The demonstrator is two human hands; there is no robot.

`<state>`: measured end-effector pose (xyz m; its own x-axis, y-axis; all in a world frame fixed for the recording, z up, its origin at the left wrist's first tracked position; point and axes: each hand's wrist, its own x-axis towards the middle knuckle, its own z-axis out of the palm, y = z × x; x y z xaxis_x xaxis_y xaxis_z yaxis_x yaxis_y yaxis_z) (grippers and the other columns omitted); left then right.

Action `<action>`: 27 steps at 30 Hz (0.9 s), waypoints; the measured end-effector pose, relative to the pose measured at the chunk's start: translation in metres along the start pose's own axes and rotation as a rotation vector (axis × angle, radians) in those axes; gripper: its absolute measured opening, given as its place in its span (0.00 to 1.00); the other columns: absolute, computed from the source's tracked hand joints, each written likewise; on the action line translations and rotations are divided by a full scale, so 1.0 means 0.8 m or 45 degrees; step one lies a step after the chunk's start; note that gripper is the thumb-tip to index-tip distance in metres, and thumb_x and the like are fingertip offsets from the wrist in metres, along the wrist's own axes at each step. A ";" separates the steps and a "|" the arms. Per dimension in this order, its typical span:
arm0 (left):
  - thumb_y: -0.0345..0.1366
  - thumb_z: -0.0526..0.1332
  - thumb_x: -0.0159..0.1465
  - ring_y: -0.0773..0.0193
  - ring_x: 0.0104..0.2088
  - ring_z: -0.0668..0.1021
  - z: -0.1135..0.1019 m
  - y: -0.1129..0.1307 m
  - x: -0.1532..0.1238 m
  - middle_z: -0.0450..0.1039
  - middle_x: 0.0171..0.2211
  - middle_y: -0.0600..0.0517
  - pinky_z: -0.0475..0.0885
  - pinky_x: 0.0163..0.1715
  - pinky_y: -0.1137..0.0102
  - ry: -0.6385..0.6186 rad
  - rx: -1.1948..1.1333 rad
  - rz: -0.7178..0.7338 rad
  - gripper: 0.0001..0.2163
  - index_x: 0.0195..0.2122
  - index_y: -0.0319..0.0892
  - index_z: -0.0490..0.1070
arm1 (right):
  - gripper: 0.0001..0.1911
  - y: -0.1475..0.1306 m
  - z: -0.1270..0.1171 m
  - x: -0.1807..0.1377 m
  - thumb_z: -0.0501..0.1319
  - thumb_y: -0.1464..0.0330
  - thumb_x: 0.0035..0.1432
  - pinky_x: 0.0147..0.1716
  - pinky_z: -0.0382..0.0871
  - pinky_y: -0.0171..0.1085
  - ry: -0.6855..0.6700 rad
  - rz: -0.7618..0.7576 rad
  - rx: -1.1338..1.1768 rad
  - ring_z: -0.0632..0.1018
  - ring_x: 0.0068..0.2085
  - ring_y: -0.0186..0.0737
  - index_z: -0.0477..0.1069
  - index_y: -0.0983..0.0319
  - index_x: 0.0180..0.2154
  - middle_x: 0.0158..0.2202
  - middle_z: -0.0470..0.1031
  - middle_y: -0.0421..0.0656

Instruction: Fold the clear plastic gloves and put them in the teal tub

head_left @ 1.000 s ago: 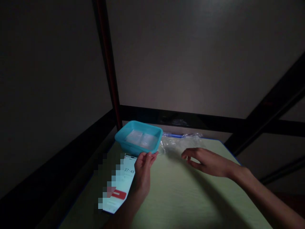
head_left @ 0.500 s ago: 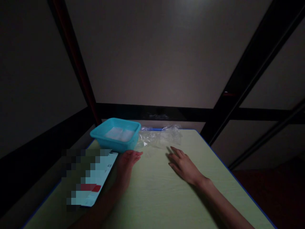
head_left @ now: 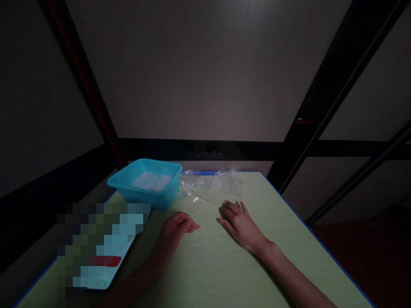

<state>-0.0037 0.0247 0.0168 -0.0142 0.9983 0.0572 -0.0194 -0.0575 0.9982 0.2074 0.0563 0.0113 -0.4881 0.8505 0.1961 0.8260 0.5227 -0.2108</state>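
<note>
My left hand (head_left: pixel 178 229) is just above or on the table, right of the phone-like panel and in front of the basin. Its fingers are curled with the tips drawn together; whatever they may pinch is too small or hidden to make out. My right hand (head_left: pixel 239 224) lies palm down on the table with its fingers apart, holding nothing visible. Just beyond its fingertips lies a crumpled clear plastic bag (head_left: pixel 221 185). The turquoise plastic basin (head_left: pixel 160 199) stands left of the bag, with white, flat pieces (head_left: pixel 150 180) inside.
A pale tabletop (head_left: pixel 205 265) with a blue edge lies under everything. On its left is a flat, light-blue panel with a red mark (head_left: pixel 111 261), partly pixelated. A grey wall (head_left: pixel 205 94) with dark beams rises behind the table.
My left hand has moved nearer to me and slightly right, its fingers more curled. My right hand has shifted slightly left and settled flatter. The view has turned a little to the right.
</note>
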 end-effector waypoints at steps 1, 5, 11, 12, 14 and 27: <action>0.38 0.60 0.51 0.61 0.28 0.77 0.000 -0.001 0.000 0.76 0.22 0.50 0.70 0.30 0.70 -0.030 0.031 0.008 0.07 0.21 0.40 0.70 | 0.18 -0.004 -0.003 -0.003 0.51 0.64 0.63 0.58 0.49 0.56 -0.008 -0.068 0.031 0.65 0.57 0.47 0.66 0.65 0.51 0.53 0.69 0.53; 0.38 0.59 0.51 0.63 0.27 0.75 -0.001 -0.014 0.002 0.74 0.23 0.50 0.69 0.28 0.71 -0.123 0.139 0.068 0.07 0.22 0.40 0.70 | 0.17 -0.029 -0.011 -0.018 0.51 0.66 0.63 0.57 0.56 0.44 -0.124 -0.438 0.145 0.70 0.52 0.42 0.66 0.65 0.50 0.49 0.72 0.50; 0.32 0.57 0.51 0.62 0.33 0.74 0.001 -0.026 -0.002 0.71 0.29 0.50 0.69 0.30 0.71 -0.176 0.275 0.252 0.03 0.26 0.40 0.69 | 0.15 -0.047 -0.015 -0.030 0.51 0.65 0.63 0.52 0.63 0.38 -0.191 -0.797 0.248 0.73 0.48 0.39 0.68 0.64 0.47 0.45 0.75 0.46; 0.31 0.56 0.52 0.62 0.34 0.74 0.001 -0.026 -0.004 0.70 0.31 0.49 0.70 0.31 0.71 -0.205 0.314 0.307 0.03 0.27 0.40 0.69 | 0.15 -0.043 -0.017 -0.028 0.51 0.66 0.63 0.52 0.63 0.38 -0.161 -0.760 0.237 0.73 0.49 0.39 0.68 0.64 0.47 0.46 0.74 0.46; 0.29 0.55 0.52 0.62 0.36 0.74 0.002 -0.025 -0.007 0.69 0.35 0.48 0.70 0.32 0.71 -0.260 0.398 0.392 0.04 0.28 0.40 0.69 | 0.16 -0.029 -0.021 -0.022 0.50 0.66 0.64 0.55 0.60 0.42 -0.081 -0.591 0.193 0.69 0.54 0.40 0.68 0.64 0.48 0.53 0.69 0.48; 0.27 0.53 0.53 0.61 0.39 0.74 0.001 -0.028 -0.010 0.70 0.39 0.46 0.71 0.37 0.68 -0.349 0.672 0.491 0.07 0.31 0.41 0.69 | 0.26 0.020 -0.002 -0.008 0.47 0.55 0.62 0.57 0.47 0.57 -0.092 0.106 -0.042 0.46 0.63 0.58 0.63 0.61 0.56 0.63 0.47 0.59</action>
<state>-0.0027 0.0178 -0.0057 0.3313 0.8792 0.3425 0.4241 -0.4630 0.7783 0.2243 0.0593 0.0080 -0.4354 0.8935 0.1096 0.8729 0.4488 -0.1913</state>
